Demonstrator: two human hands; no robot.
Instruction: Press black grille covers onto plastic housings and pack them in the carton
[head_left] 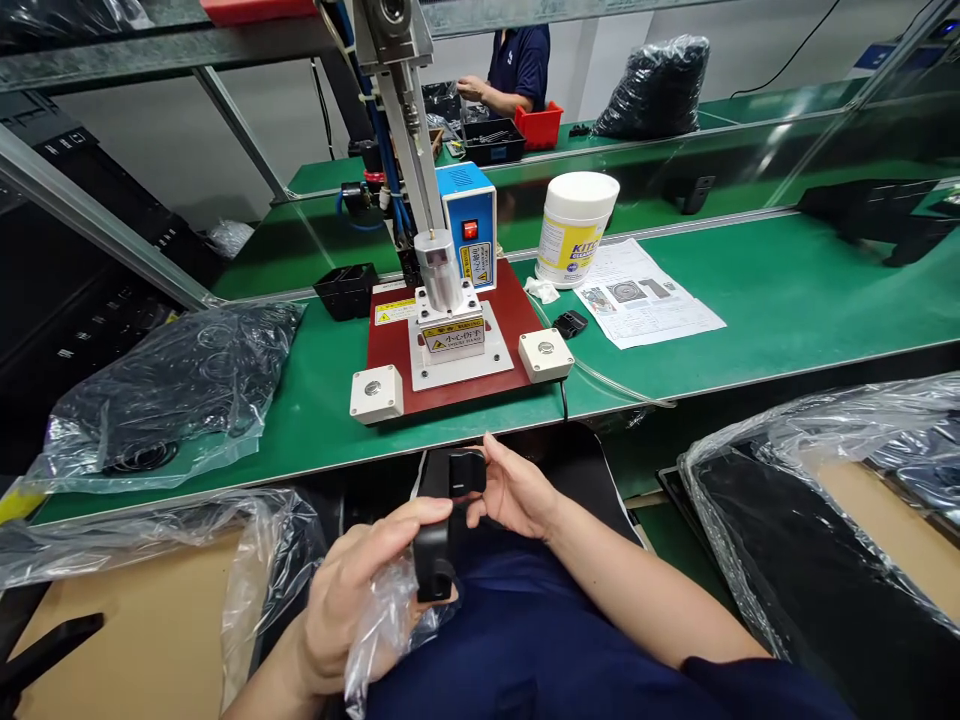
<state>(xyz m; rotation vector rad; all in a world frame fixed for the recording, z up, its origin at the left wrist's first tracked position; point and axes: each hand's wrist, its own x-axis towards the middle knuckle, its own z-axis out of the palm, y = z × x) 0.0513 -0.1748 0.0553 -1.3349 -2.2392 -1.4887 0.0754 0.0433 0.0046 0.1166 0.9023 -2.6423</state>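
Above my lap, my left hand [360, 580] grips a black plastic part [433, 545], a bar with a hooked end, thumb on top. Crumpled clear plastic film [382, 615] is also caught in that hand. My right hand [517, 490] is curled around the hooked upper end of the same part; some of its fingertips are hidden behind it. Just beyond both hands stands a small press [442, 280] with a warning label, on a red-brown base [382, 345]. A white button box [376, 393] and another button box [546, 355] sit at its front corners.
Bagged black parts [180, 380] lie left on the green bench [315, 430]. A wipes tub [577, 230], a printed sheet [649, 295] and a small black piece [570, 323] are right of the press. Lined boxes flank me, with cardboard [142, 610] at left. A co-worker [517, 70] is behind.
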